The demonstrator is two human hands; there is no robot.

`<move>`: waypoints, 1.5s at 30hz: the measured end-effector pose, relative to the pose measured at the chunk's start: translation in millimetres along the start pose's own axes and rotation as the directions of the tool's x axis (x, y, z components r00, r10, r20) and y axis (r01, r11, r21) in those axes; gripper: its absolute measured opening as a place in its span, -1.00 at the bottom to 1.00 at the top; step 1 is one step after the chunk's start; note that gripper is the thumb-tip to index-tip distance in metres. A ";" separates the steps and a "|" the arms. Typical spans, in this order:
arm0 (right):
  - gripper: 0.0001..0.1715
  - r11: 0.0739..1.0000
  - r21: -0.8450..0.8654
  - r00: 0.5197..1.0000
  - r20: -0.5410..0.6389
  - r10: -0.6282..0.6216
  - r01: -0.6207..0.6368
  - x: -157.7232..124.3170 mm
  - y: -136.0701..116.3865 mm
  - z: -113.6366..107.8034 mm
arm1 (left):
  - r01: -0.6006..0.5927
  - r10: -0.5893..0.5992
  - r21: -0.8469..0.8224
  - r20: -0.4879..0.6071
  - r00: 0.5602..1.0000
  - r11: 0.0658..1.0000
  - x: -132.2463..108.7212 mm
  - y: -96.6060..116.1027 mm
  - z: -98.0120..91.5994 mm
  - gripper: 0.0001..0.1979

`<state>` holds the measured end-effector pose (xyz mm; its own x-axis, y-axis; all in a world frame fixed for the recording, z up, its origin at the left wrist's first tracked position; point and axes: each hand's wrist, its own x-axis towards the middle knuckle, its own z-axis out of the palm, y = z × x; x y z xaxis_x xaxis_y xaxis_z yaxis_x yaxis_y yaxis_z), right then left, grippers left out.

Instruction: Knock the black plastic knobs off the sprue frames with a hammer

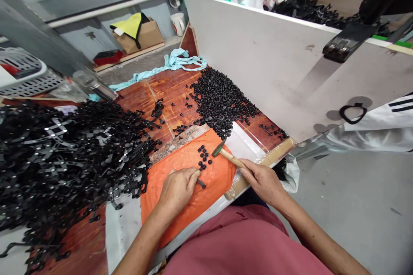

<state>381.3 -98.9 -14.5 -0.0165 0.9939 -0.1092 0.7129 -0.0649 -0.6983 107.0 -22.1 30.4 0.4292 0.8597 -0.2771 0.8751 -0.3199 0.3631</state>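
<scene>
My right hand [263, 180] is closed round the wooden handle of a small hammer [232, 159]. The hammer's dark head hangs over or rests on the orange cloth [190, 200]; I cannot tell which. My left hand [180, 184] pinches a small black linkage part [201, 184] against the cloth, its fingers hiding much of it. Just beyond those fingers, several small round black caps [203, 153] lie loosely grouped. Along the cloth's far edge shows a speckled stone slab [179, 142].
At left spreads a large heap of black metal linkages [74, 154]. A pile of small black caps or pegs [219, 99] lies against the pale upright board [258, 51]. Behind are a light-blue cloth strip [171, 62], a cardboard box [145, 34] and a white mug [178, 23].
</scene>
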 end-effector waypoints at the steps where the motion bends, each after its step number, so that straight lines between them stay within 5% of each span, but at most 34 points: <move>1: -0.56 1.000 -0.004 1.000 -0.003 -0.002 0.002 -0.1 -0.1 0.2 | -0.005 0.005 0.021 0.014 1.000 1.000 0.8 1.5 -3.2 -0.57; 12: -0.56 0.994 0.068 0.996 -0.001 -0.084 0.084 -5.2 -10.4 -11.3 | -0.025 0.016 0.148 0.066 0.998 0.989 4.2 12.5 -17.2 -0.58; 17: -0.47 0.959 -0.134 0.967 -0.022 -0.253 0.248 -13.3 -36.2 -23.9 | -0.029 0.024 0.079 0.058 0.998 0.996 4.3 7.9 -16.6 -0.58; 24: -0.43 0.851 -0.419 0.930 -0.039 -0.365 0.316 -15.3 -40.4 -7.9 | -0.055 0.052 0.052 0.056 0.997 0.997 3.9 0.6 -6.8 -0.60; 29: -0.44 0.851 -0.397 0.898 -0.127 -0.421 0.343 -15.7 -41.1 -7.2 | -0.056 0.053 0.043 0.057 0.997 0.998 4.8 -2.7 -4.3 -0.58; 34: -0.47 0.833 -0.451 0.929 -0.023 -0.369 0.320 -10.3 -36.1 1.1 | -0.049 0.049 0.008 0.066 0.997 0.999 4.8 -5.2 -2.2 -0.57; 45: -0.45 0.868 -0.373 0.931 -0.028 -0.363 0.328 -13.2 -36.7 4.6 | -0.036 0.036 -0.007 0.055 0.998 0.999 4.7 -5.6 3.8 -0.57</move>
<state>352.2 -110.1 9.4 -0.2551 0.9516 0.1716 0.8747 0.3027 -0.3784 105.0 -17.8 23.6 0.4720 0.8244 -0.3124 0.8578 -0.3476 0.3787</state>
